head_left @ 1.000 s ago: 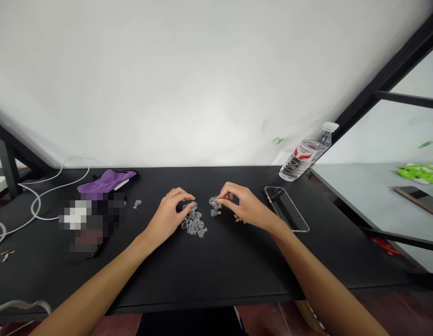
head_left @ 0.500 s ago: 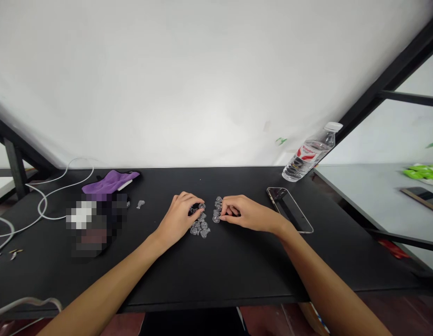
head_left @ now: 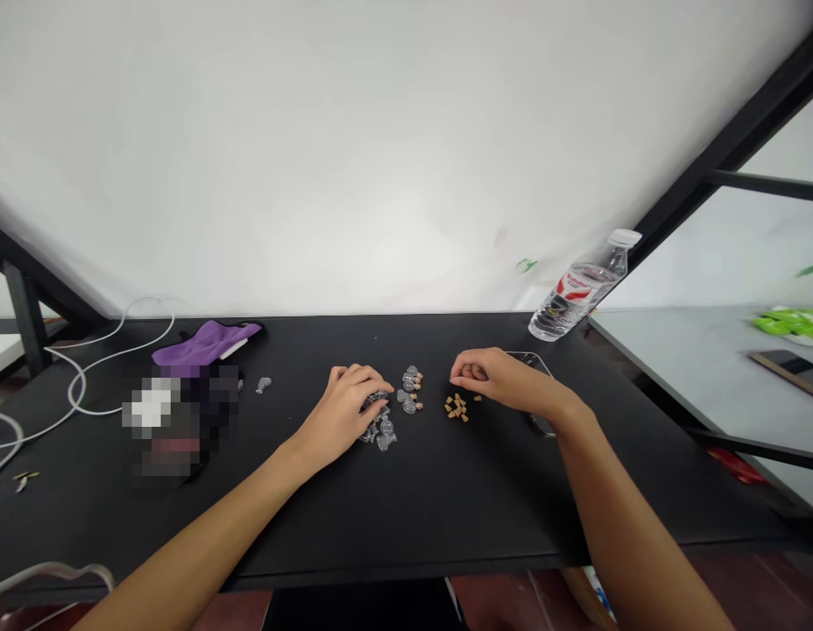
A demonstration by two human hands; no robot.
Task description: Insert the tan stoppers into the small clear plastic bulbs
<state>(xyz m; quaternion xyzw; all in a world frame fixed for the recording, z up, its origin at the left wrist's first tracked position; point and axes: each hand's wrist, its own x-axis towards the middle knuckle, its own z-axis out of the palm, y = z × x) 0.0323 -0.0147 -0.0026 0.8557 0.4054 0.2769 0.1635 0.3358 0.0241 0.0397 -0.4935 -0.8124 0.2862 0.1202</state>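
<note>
My left hand (head_left: 350,403) is bent over a pile of tiny clear glass bottles (head_left: 385,429), its thumb and fingers closed around a bottle at the pile's top edge. To the right of that pile lie several corked little bottles (head_left: 412,386), cork ends pointing right. My right hand (head_left: 486,377) hovers just above and behind a scatter of small corks (head_left: 456,407). Its fingers are curled in with thumb and fingertips together; whatever is between them is hidden. One loose cork (head_left: 478,398) sits under that hand.
A phone (head_left: 543,425) is partly covered by my right wrist. Behind it a water bottle (head_left: 577,289) stands near the wall. On the left are a purple cloth (head_left: 206,342), a lone glass bottle (head_left: 264,384), white cables (head_left: 78,386) and a blurred-out patch. Black frame bars flank the table (head_left: 393,508).
My right hand has moved right, off the row of corked bottles, to above the corks, uncovering both. My left hand has closed further over the glass pile.
</note>
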